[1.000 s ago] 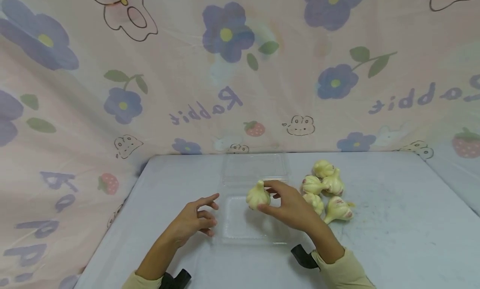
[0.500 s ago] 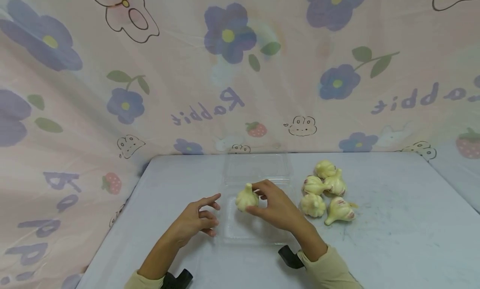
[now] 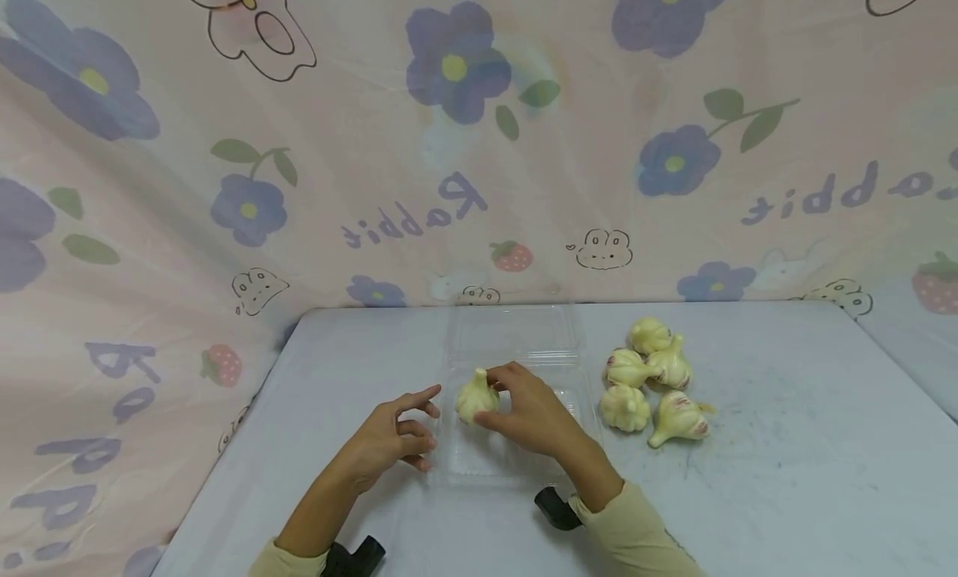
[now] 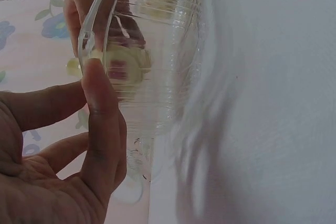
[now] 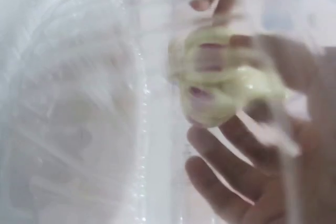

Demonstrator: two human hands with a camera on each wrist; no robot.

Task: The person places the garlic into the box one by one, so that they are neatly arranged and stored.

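Observation:
My right hand (image 3: 527,415) holds a pale garlic bulb (image 3: 476,396) between thumb and fingers, stem up, over the left part of a clear plastic box (image 3: 516,475). The right wrist view shows the bulb (image 5: 210,90) through the clear plastic, blurred, with purple marks on its underside. My left hand (image 3: 392,436) is at the box's left side, fingers loosely bent and apart, holding nothing. In the left wrist view a fingertip of the left hand (image 4: 100,124) lies right at the box's rim (image 4: 86,38).
Several more garlic bulbs (image 3: 625,408) lie in a cluster to the right of the box. The box's clear lid (image 3: 515,334) lies folded back toward the far table edge. A printed curtain (image 3: 479,161) hangs behind the white table (image 3: 793,444).
My right hand has moved left with the garlic bulb, bringing it nearer the box's left side. The left hand has stayed in nearly the same place.

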